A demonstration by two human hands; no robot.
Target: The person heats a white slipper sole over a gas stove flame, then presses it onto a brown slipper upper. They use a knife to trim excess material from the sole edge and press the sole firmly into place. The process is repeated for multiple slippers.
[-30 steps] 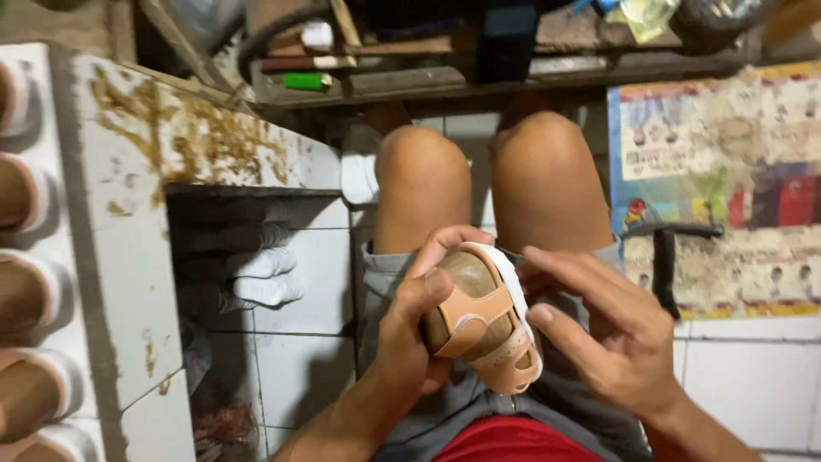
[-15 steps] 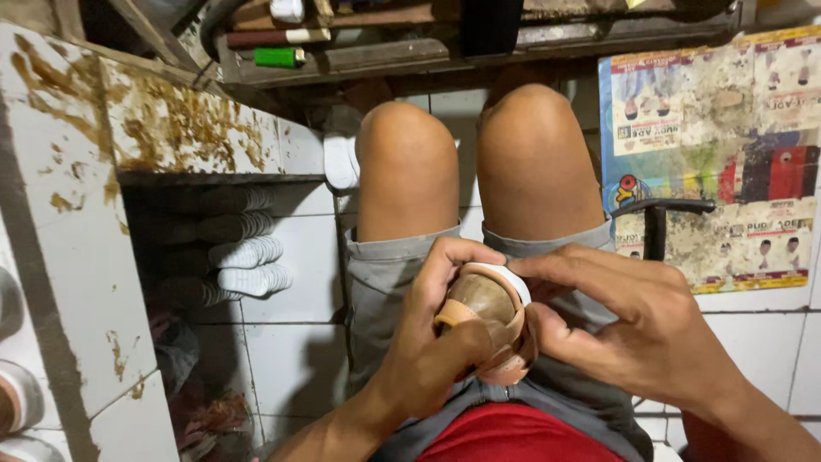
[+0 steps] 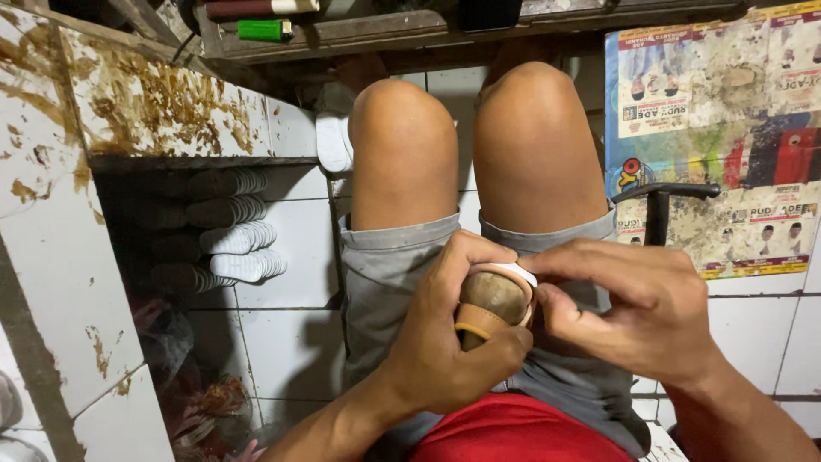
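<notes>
A small tan sandal (image 3: 493, 304) with a brown insole, a tan strap and a white sole edge rests on my lap over grey shorts (image 3: 385, 265). My left hand (image 3: 445, 342) wraps around it from below and the left, thumb over the top. My right hand (image 3: 637, 312) pinches its upper right rim with the fingertips. Most of the sandal is hidden by both hands. My bare knees rise just beyond.
A white tiled workbench (image 3: 77, 214), stained with brown glue, stands at the left, with stacks of white soles (image 3: 231, 235) in the dark shelf under it. A wooden ledge (image 3: 410, 30) holding a green lighter (image 3: 265, 31) runs across the top. Printed posters (image 3: 727, 128) and a black metal stand (image 3: 658, 205) are at the right.
The sandal has been turned end-on and drawn into both hands, so less of it shows. My right hand has closed onto its rim. The view has tilted down and nearer.
</notes>
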